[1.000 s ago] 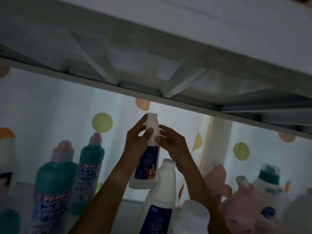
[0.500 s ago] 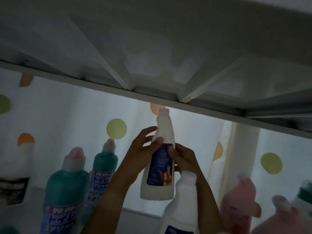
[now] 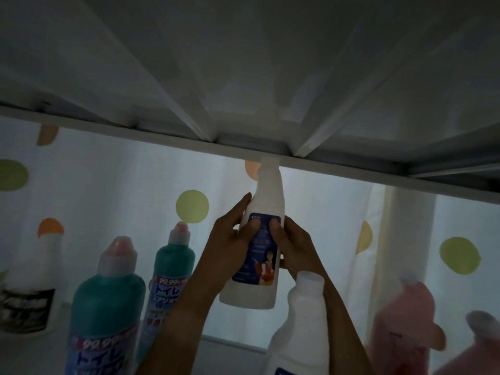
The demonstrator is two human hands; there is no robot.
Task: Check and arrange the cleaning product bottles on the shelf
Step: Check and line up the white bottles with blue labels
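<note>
White bottle lifted off the shelf for a label check

Beneath the upper shelf (image 3: 243, 77), you hold the white bottle (image 3: 255, 255) in the air, its cap near the shelf's front rail; within the last second your left hand (image 3: 230, 247) and right hand (image 3: 296, 247) slid from the neck down to the blue label, fingers curled round its body, thumbs on the label. Checking underway; placement remains.
</note>
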